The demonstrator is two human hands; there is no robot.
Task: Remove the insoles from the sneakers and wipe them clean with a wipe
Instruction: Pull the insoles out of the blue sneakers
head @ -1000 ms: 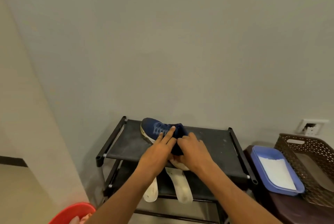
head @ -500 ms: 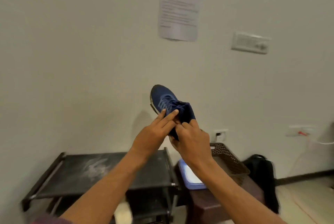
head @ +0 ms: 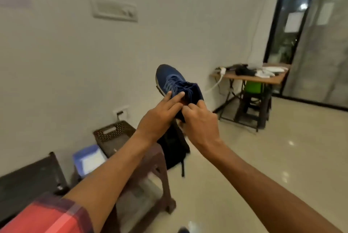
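A dark blue sneaker (head: 172,79) is held up in the air in front of me, toe pointing away and up. My left hand (head: 160,115) grips its left side near the laces, two fingers stretched over the collar. My right hand (head: 200,122) holds the heel and collar from the right, fingertips at the shoe's opening. The inside of the shoe and any insole in it are hidden. A blue tray (head: 88,159) holding a white wipe sits low at the left.
A black shoe rack (head: 28,178) is at the lower left. A brown perforated basket (head: 113,135) rests on a brown stool (head: 154,168), with a black backpack (head: 173,150) behind. A wooden table (head: 250,77) stands at the far right on a glossy tiled floor.
Both hands lifted the sneaker off the shoe rack and carried it up and to the right. My view swung right, away from the rack toward the room.
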